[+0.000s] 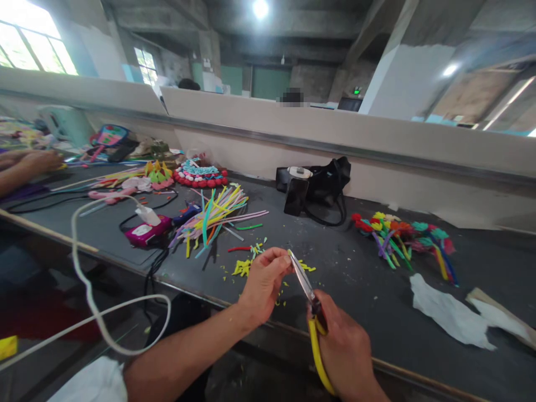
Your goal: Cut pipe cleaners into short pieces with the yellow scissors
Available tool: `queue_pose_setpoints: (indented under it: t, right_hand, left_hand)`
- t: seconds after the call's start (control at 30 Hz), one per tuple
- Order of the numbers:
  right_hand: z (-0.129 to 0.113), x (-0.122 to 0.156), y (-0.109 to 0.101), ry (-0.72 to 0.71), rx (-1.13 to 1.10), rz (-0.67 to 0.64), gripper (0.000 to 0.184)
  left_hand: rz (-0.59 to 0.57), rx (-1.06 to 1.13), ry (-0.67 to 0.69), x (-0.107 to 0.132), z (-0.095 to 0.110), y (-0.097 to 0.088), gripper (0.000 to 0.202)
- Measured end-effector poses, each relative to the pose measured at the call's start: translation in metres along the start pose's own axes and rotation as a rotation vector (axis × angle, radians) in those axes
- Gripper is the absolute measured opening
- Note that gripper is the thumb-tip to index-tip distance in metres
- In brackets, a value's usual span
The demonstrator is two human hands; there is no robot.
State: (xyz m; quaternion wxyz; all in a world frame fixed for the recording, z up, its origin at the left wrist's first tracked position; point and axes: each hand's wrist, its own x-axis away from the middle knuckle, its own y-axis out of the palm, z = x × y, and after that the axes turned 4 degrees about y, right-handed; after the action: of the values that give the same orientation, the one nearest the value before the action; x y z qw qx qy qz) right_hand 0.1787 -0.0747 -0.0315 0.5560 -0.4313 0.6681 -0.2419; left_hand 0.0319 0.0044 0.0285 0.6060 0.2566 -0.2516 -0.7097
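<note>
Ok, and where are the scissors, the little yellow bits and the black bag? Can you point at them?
Scissors [302,277]: head view, on the metal blades.
Yellow bits [242,268]: head view, on the heap's left part.
Black bag [329,187]: head view, on its side.

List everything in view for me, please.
Table: one, dark, across the view
Partition: two panels, pale, behind table
Scissors: one pair, yellow handles, front centre
Snippets: many, mostly yellow, centre
Sticks: many, mixed colours, centre-left
Box: one, magenta, left of sticks
Cables: several, white and black, left
Ornament: one, red and blue, behind sticks
Bag: one, black, by partition
Phone: one, black, before bag
Flowers: several, mixed colours, right
Paper: some, mostly white, far right
Windows: two, bright, upper left
Clutter: uncountable, mixed colours, far left
Co-worker's hands: count unclear, left edge
Left grip: one, bare, centre
Right grip: one, bare, holding scissors
</note>
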Motion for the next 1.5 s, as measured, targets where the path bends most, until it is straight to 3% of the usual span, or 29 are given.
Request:
queue_pose_setpoints:
  t: [0.17, 0.3, 0.4, 0.5, 0.57, 0.67, 0.73, 0.8, 1.0, 1.1, 1.2, 1.27, 1.5]
  right_hand:
    - [-0.003, -0.006, -0.004, 0.071, -0.109, -0.063, 0.027]
    - [-0.009, -0.019, -0.013, 0.221, -0.353, -0.115, 0.026]
    - [-0.01, -0.024, -0.017, 0.328, -0.508, -0.107, 0.033]
    - [-0.009, -0.026, -0.018, 0.442, -0.619, -0.133, 0.04]
    - [-0.007, -0.026, -0.017, 0.47, -0.67, -0.159, 0.042]
    - [-0.005, -0.026, -0.017, 0.472, -0.686, -0.178, 0.041]
    - [-0.003, -0.026, -0.017, 0.449, -0.658, -0.158, 0.038]
    - [-0.002, -0.027, -0.017, 0.398, -0.615, -0.118, 0.033]
    - [-0.002, -0.03, -0.019, 0.252, -0.558, -0.098, 0.025]
    - [-0.004, -0.031, -0.021, 0.208, -0.54, -0.116, 0.023]
    - [-0.006, -0.031, -0.023, 0.183, -0.537, -0.125, 0.023]
    - [-0.008, -0.031, -0.024, 0.183, -0.525, -0.096, 0.023]
    - [-0.011, -0.017, -0.023, 0.22, -0.307, -0.103, 0.026]
  left_hand:
    - [-0.005, -0.114, 0.034, -0.002, -0.002, -0.003, 0.009]
    - [-0.112, -0.56, 0.129, -0.002, -0.005, -0.011, 0.004]
    - [-0.296, -0.96, 0.309, 0.004, -0.009, -0.017, 0.004]
    - [-0.47, -1.196, 0.547, 0.012, -0.015, -0.021, 0.006]
    - [-0.517, -1.288, 0.641, 0.016, -0.019, -0.022, 0.007]
    - [-0.512, -1.349, 0.676, 0.019, -0.023, -0.022, 0.006]
    - [-0.51, -1.332, 0.635, 0.019, -0.022, -0.021, 0.005]
    - [-0.501, -1.264, 0.504, 0.018, -0.02, -0.021, 0.002]
    - [-0.502, -0.804, -0.241, 0.007, -0.013, -0.028, 0.01]
    - [-0.492, -0.629, -0.406, 0.004, -0.014, -0.032, 0.009]
    - [-0.456, -0.533, -0.45, 0.005, -0.013, -0.031, 0.007]
    - [-0.421, -0.468, -0.409, 0.005, -0.01, -0.028, 0.005]
    - [-0.095, -0.142, -0.045, -0.006, 0.007, -0.018, 0.006]
